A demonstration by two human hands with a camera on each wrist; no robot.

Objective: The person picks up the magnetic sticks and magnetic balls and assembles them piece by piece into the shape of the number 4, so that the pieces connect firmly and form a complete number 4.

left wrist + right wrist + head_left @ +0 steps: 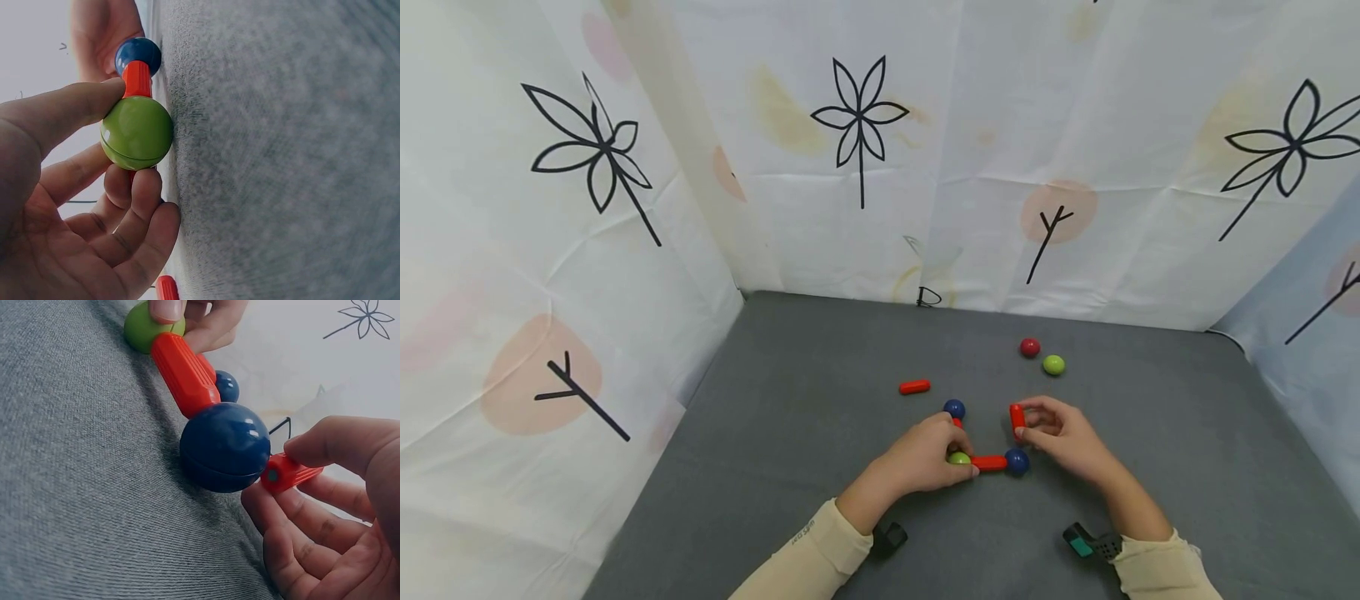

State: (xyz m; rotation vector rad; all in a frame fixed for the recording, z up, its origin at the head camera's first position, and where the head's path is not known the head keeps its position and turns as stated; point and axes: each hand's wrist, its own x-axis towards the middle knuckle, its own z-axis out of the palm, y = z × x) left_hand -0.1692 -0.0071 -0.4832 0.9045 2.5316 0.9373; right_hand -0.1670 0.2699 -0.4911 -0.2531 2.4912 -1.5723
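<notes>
My left hand (925,454) grips a joined corner piece at its green ball (136,132), with the thumb along one red rod (990,463). That rod runs right to a blue ball (225,447). A second red rod, mostly hidden by the fingers, leads away to another blue ball (954,408). Between thumb and fingertips, my right hand (1067,435) pinches a loose red rod (1017,419). In the right wrist view, that rod's end (275,474) is right beside the nearer blue ball.
Another red rod (914,387) lies on the grey cloth surface (820,358), beyond the left hand. Farther back on the right are a red ball (1030,347) and a green ball (1054,365). White printed curtains (970,150) stand behind and at the sides.
</notes>
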